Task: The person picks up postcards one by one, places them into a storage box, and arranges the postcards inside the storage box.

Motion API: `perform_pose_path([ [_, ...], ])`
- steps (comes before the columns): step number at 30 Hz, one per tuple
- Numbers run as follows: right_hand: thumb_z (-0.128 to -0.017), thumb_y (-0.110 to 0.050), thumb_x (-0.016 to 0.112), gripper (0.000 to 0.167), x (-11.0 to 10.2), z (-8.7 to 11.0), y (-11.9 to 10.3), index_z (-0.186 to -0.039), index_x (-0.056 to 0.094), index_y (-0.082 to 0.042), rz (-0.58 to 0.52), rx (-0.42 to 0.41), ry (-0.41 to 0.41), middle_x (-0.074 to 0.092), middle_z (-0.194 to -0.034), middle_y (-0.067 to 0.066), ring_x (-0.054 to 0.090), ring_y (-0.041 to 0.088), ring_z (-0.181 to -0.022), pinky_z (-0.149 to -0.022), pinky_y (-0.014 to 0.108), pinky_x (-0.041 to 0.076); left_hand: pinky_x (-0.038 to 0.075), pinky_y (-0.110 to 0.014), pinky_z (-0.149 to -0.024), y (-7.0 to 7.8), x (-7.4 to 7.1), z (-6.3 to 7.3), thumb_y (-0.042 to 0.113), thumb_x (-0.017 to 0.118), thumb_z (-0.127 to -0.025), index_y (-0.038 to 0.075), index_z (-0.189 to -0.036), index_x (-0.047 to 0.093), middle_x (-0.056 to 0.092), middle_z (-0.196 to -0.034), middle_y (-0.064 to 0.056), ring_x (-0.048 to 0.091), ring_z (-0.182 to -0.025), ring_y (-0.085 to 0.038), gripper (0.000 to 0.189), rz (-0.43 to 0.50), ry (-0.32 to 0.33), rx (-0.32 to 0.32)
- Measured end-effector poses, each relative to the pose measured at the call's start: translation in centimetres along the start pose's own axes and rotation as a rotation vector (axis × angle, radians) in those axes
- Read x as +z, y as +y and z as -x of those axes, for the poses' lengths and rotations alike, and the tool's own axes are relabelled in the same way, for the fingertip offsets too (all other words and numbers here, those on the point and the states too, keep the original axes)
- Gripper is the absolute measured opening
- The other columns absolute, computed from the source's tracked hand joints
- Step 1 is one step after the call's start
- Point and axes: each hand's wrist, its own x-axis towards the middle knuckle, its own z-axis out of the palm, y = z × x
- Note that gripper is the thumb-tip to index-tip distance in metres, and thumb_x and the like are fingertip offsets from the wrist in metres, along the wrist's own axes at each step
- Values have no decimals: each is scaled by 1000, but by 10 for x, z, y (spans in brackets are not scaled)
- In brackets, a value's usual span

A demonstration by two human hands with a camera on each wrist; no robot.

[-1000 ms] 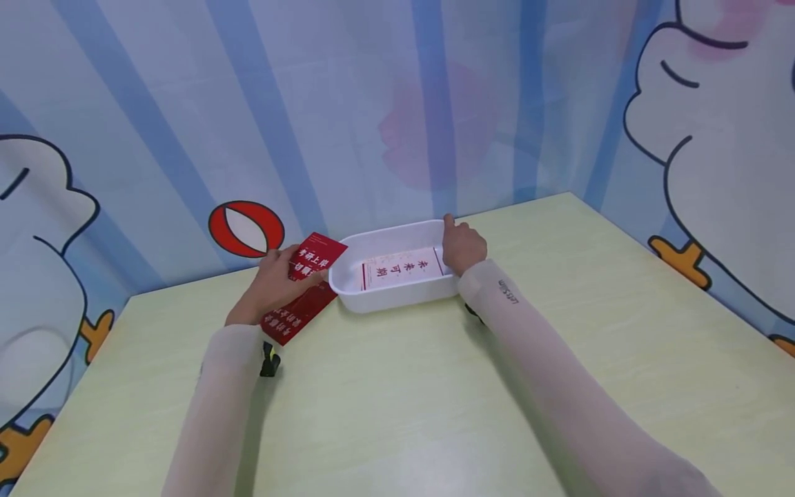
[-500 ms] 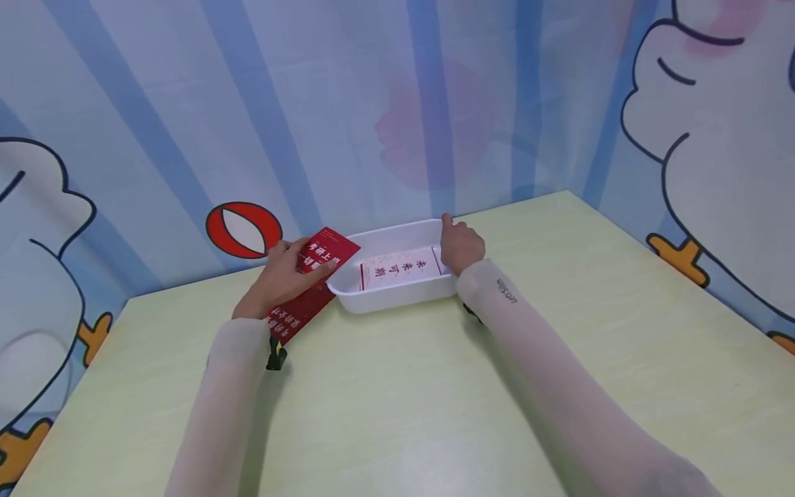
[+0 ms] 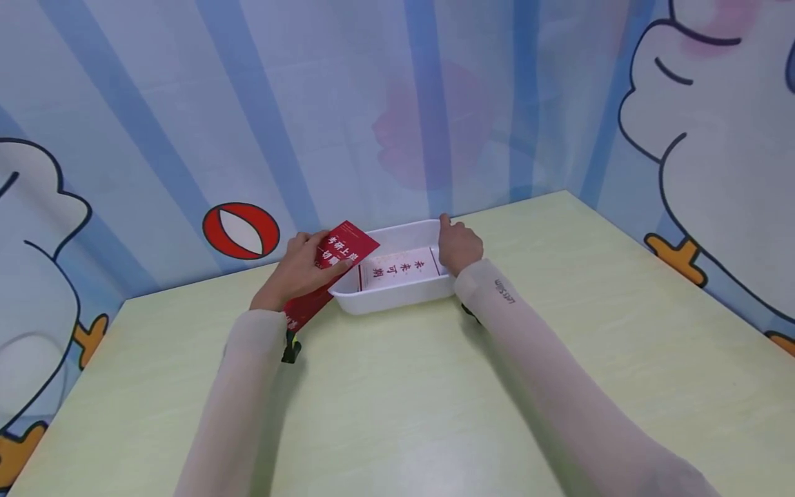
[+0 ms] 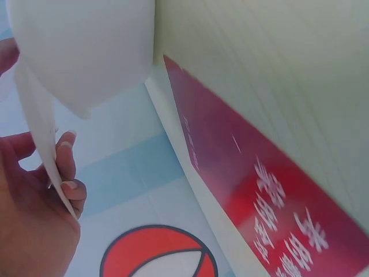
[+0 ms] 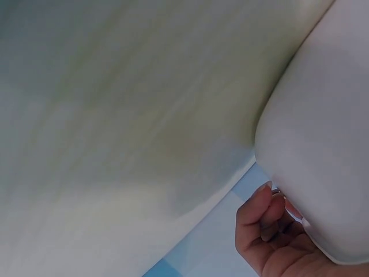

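Observation:
My left hand (image 3: 301, 271) pinches a red card (image 3: 352, 238) with white lettering between thumb and fingers, its far corner over the left end of a white plastic tray (image 3: 397, 296). In the left wrist view that hand (image 4: 34, 213) shows the pale back of the held card (image 4: 37, 115). A second red card (image 3: 301, 310) lies on the table below, partly hidden by the hand. Inside the tray rests a white card (image 3: 397, 269) with red characters. My right hand (image 3: 459, 246) grips the tray's right end, fingers curled at its rim in the right wrist view.
The pale yellow-green table (image 3: 385, 407) runs back to a blue striped curtain (image 3: 323, 103) with cartoon prints. The tray stands near the table's back edge. A dark strap piece (image 3: 291, 348) hangs under the left wrist.
The left hand has shifted right with the red card, so it now reaches further over the tray and covers more of the second card. My right hand stays at the tray's end.

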Motion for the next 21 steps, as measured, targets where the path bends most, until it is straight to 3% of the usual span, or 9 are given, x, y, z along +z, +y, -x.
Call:
perform_pose_path([
  [12,-102,-12,47,58,-3,4,1,-155,23,-8,4,-5,22,60,-124,22,68,32,-100,-82,43,60,56,-53,-94,29,7,-18,50,71,-83,14,-156,26,38,-146,-18,34,-135,-32,93,-2,-30,90],
  [21,-102,-12,49,60,-3,6,1,-156,23,-9,-1,-6,27,61,-125,21,68,31,-98,-80,41,60,54,-52,-98,39,19,-26,49,74,-80,15,-155,28,40,-145,-16,35,-133,-31,94,4,-64,87],
])
